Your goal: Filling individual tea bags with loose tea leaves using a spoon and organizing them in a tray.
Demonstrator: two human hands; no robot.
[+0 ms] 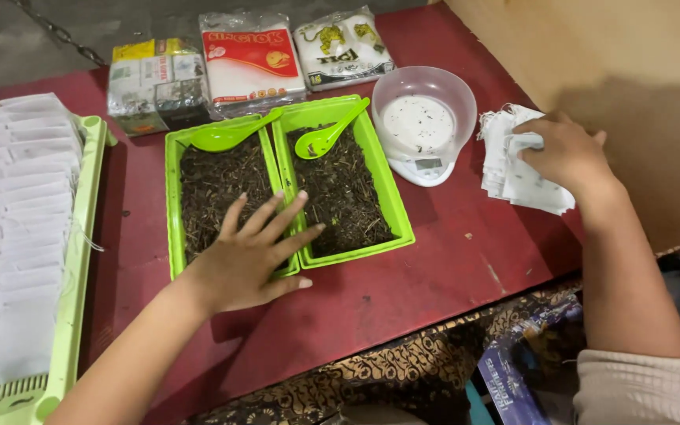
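Observation:
My left hand [247, 253] lies flat with fingers spread over the near rims of two bright green trays [173, 206] [391, 206] filled with dark dried leaves. A green plastic spoon rests in each tray, one spoon [234, 135] on the left and one spoon [328, 134] on the right. My right hand [567, 153] presses on a stack of small white paper bags [518, 165] at the right, fingers curled on the top bag. A small white digital scale with a clear bowl [423, 118] stands between the trays and the bags.
A pale green tray [80, 260] at the left holds rows of filled white bags. Three plastic packets [249, 63] lie at the back of the red table [403, 291]. A wooden wall rises at the right. Patterned cloth hangs below the table's front edge.

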